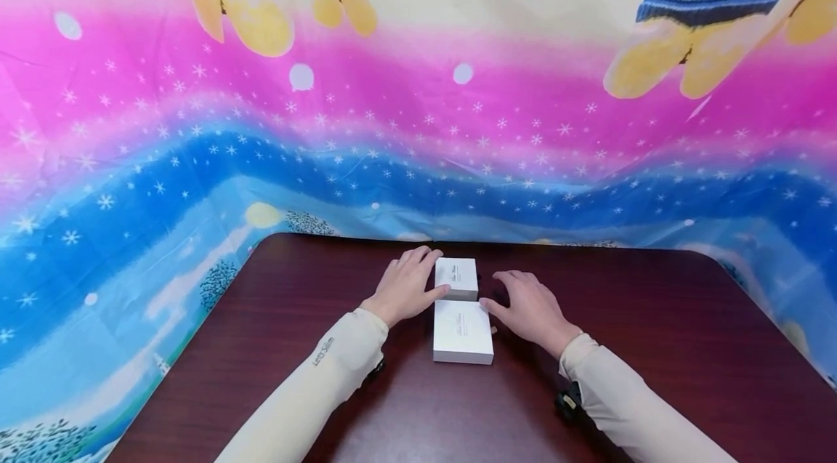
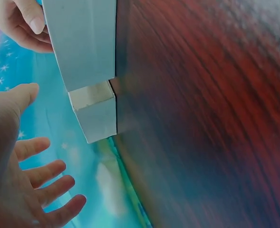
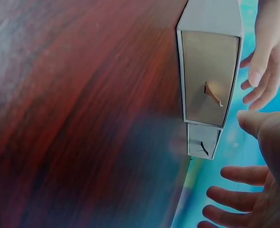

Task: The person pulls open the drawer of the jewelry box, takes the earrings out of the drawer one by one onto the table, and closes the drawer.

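Observation:
Two white drawer-style boxes with small dark print on top lie in line on the table. The near box (image 1: 463,336) is larger in view; the far box (image 1: 456,274) sits just behind it. On their right ends, seen in the right wrist view, are a tan ribbon pull (image 3: 214,95) on the near box and a dark pull (image 3: 204,148) on the far one. My left hand (image 1: 408,285), fingers extended, is at the far box's left side. My right hand (image 1: 531,309) has its fingers spread to the right of the boxes, thumb tip by the near box's far right corner. Neither hand grips anything.
The dark reddish wooden table (image 1: 621,347) has rounded far corners. Behind it hangs a printed cloth (image 1: 418,121) with snowflakes and bear figures, reaching down to the table's back edge.

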{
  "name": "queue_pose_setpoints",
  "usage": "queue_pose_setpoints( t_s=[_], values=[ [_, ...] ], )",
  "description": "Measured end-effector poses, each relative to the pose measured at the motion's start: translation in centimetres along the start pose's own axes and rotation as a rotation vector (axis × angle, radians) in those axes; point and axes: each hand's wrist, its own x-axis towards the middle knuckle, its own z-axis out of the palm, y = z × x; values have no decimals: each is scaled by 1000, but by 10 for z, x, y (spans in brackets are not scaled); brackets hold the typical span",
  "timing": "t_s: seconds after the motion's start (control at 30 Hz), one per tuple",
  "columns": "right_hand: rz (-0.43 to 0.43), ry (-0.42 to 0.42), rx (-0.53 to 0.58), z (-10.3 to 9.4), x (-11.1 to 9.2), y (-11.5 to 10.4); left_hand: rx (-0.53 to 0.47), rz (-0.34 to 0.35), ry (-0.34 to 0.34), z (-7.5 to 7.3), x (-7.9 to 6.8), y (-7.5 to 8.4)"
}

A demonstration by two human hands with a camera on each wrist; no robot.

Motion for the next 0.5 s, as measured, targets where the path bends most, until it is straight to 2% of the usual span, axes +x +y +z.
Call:
queue_pose_setpoints(
  t_s=[0.17,0.3,0.5],
  values=[
    [10,-15,-3,2,3,2,-14,-8,-12,2,5,-3],
    [18,-21,-6,3,5,4,-39,-8,-46,2,9,-3],
    [33,-33,-8,4,9,7,-137,-27,-101,5,16,-5]
  ],
)
